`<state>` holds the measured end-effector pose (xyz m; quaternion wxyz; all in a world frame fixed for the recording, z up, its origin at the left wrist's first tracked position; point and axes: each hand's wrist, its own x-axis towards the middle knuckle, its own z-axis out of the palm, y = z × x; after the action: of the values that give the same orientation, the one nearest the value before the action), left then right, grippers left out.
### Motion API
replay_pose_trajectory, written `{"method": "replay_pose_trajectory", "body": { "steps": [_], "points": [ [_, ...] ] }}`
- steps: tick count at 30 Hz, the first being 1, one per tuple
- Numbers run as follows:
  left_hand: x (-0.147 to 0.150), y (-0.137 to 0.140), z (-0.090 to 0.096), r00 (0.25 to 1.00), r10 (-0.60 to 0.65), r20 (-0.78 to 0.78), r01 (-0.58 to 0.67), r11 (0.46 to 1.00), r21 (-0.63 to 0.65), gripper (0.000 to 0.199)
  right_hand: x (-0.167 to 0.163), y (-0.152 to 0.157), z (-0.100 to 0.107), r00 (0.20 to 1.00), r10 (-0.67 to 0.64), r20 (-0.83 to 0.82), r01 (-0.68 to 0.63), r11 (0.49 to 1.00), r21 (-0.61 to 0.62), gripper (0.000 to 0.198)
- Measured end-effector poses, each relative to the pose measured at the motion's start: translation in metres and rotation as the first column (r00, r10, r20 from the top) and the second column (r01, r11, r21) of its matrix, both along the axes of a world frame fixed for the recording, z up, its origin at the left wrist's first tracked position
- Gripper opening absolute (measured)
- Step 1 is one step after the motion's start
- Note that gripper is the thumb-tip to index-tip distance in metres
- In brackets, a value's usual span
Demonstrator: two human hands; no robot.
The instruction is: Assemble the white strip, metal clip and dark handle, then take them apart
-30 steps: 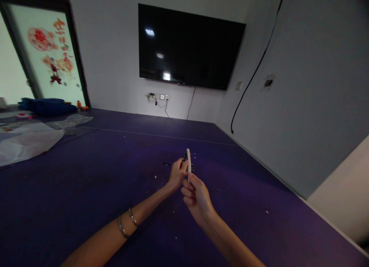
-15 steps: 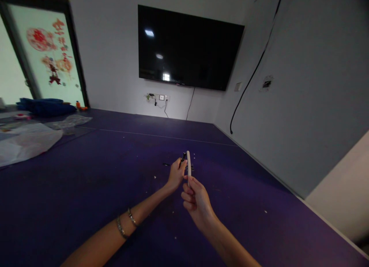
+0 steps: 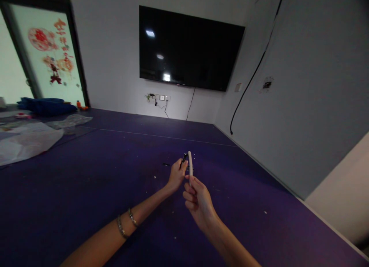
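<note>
Slender, off-white, slightly curved strip [image 3: 190,164] — position and grip?

Near upright, above the dark purple flat surface [image 3: 115,182]; right hand [image 3: 201,201] pinches its lower end; left hand [image 3: 175,176] closes round a slim black tool [image 3: 184,157].

Risk?

Strip could twist or slip, I judge — pinched at one end only.

Writing?

Red characters [image 3: 61,39] on the pale glass door [image 3: 37,74], too blurred to read; no brand legible.

We've got one wide head-worn view, looking forward and down across the purple work surface [image 3: 115,163]. We have the left hand [image 3: 176,174] and right hand [image 3: 201,197] nearest, just below centre. We face the wall-mounted flat-screen TV [image 3: 190,47], well beyond, glass door [image 3: 37,63] far left, grey side wall [image 3: 314,90] right.
</note>
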<state>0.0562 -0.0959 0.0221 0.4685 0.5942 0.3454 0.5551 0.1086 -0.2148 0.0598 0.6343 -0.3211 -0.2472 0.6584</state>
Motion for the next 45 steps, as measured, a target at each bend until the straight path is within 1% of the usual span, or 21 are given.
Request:
{"method": "replay_pose_trajectory", "body": {
  "steps": [4, 7, 9, 11, 12, 14, 16, 18, 19, 20, 22, 23, 24, 26, 29, 31, 34, 36, 38, 40, 45],
  "points": [
    [0.000, 0.001, -0.002, 1.000, 0.004, -0.010, -0.004, 1.000, 0.009, 0.029, 0.002, 0.004, 0.001, 1.000, 0.007, -0.008, -0.007, 1.000, 0.001, 0.029],
    [-0.001, 0.005, -0.003, 0.999, 0.030, -0.025, -0.030, 0.999, 0.031, 0.029, 0.000, 0.001, -0.001, 1.000, 0.010, -0.003, -0.010, 1.000, -0.005, 0.029],
    [-0.001, 0.006, -0.003, 0.998, 0.048, -0.038, -0.045, 0.997, 0.060, 0.029, -0.001, -0.003, -0.002, 1.000, 0.011, 0.024, -0.011, 1.000, -0.015, 0.030],
    [0.000, 0.005, -0.002, 0.998, 0.055, -0.030, -0.053, 0.997, 0.062, 0.029, -0.001, -0.006, 0.000, 0.998, -0.001, 0.067, 0.001, 1.000, 0.003, 0.030],
    [0.000, 0.004, -0.001, 0.999, 0.050, -0.017, -0.049, 0.998, 0.043, 0.029, 0.000, -0.006, 0.003, 0.996, -0.017, 0.092, 0.014, 0.999, 0.035, 0.030],
    [-0.001, 0.002, 0.002, 0.999, 0.029, 0.025, -0.028, 0.999, -0.022, 0.029, 0.006, -0.002, 0.013, 0.986, -0.079, 0.144, 0.058, 0.988, 0.145, 0.027],
    [-0.002, 0.001, 0.006, 0.997, -0.010, 0.076, 0.017, 0.995, -0.099, 0.029, 0.016, 0.008, 0.026, 0.960, -0.196, 0.202, 0.134, 0.949, 0.285, 0.022],
    [-0.004, 0.001, 0.011, 0.989, -0.058, 0.137, 0.080, 0.983, -0.168, 0.029, 0.028, 0.021, 0.040, 0.888, -0.364, 0.281, 0.223, 0.875, 0.429, 0.018],
    [-0.006, 0.002, 0.013, 0.983, -0.079, 0.169, 0.112, 0.974, -0.198, 0.029, 0.035, 0.028, 0.046, 0.827, -0.451, 0.336, 0.249, 0.829, 0.501, 0.017],
    [-0.008, 0.003, 0.016, 0.976, -0.096, 0.197, 0.140, 0.965, -0.224, 0.029, 0.043, 0.036, 0.051, 0.747, -0.531, 0.400, 0.254, 0.784, 0.566, 0.017],
    [-0.011, 0.005, 0.020, 0.967, -0.110, 0.231, 0.170, 0.951, -0.259, 0.028, 0.057, 0.052, 0.057, 0.550, -0.664, 0.507, 0.235, 0.705, 0.669, 0.018],
    [-0.012, 0.007, 0.022, 0.965, -0.111, 0.237, 0.175, 0.947, -0.269, 0.026, 0.064, 0.059, 0.058, 0.463, -0.702, 0.541, 0.218, 0.682, 0.698, 0.019],
    [-0.014, 0.008, 0.024, 0.965, -0.111, 0.239, 0.178, 0.944, -0.276, 0.024, 0.070, 0.066, 0.057, 0.388, -0.722, 0.573, 0.195, 0.672, 0.715, 0.021],
    [-0.015, 0.010, 0.026, 0.962, -0.110, 0.250, 0.185, 0.936, -0.300, 0.019, 0.080, 0.079, 0.053, 0.284, -0.726, 0.626, 0.141, 0.677, 0.722, 0.025],
    [-0.017, 0.012, 0.028, 0.948, -0.112, 0.298, 0.225, 0.899, -0.376, 0.011, 0.091, 0.093, 0.043, 0.172, -0.673, 0.720, 0.067, 0.737, 0.673, 0.031],
    [-0.017, 0.013, 0.027, 0.935, -0.099, 0.340, 0.256, 0.853, -0.455, 0.011, 0.095, 0.100, 0.035, 0.066, -0.612, 0.788, 0.039, 0.791, 0.611, 0.037],
    [-0.016, 0.014, 0.025, 0.911, -0.062, 0.407, 0.307, 0.761, -0.572, 0.014, 0.100, 0.110, 0.022, -0.116, -0.496, 0.861, 0.020, 0.865, 0.501, 0.047],
    [-0.015, 0.013, 0.023, 0.900, -0.046, 0.434, 0.335, 0.709, -0.621, 0.015, 0.101, 0.117, 0.014, -0.200, -0.425, 0.883, 0.006, 0.900, 0.435, 0.051],
    [-0.014, 0.012, 0.022, 0.897, -0.037, 0.440, 0.345, 0.682, -0.645, 0.015, 0.100, 0.124, 0.007, -0.248, -0.380, 0.891, -0.016, 0.921, 0.389, 0.053],
    [-0.012, 0.010, 0.021, 0.896, -0.038, 0.443, 0.351, 0.671, -0.653, 0.015, 0.099, 0.128, 0.001, -0.277, -0.361, 0.891, -0.038, 0.930, 0.365, 0.053],
    [-0.010, 0.005, 0.020, 0.907, -0.029, 0.419, 0.336, 0.650, -0.682, 0.016, 0.099, 0.132, -0.006, -0.303, -0.374, 0.877, -0.088, 0.927, 0.365, 0.053]
  ]
}}
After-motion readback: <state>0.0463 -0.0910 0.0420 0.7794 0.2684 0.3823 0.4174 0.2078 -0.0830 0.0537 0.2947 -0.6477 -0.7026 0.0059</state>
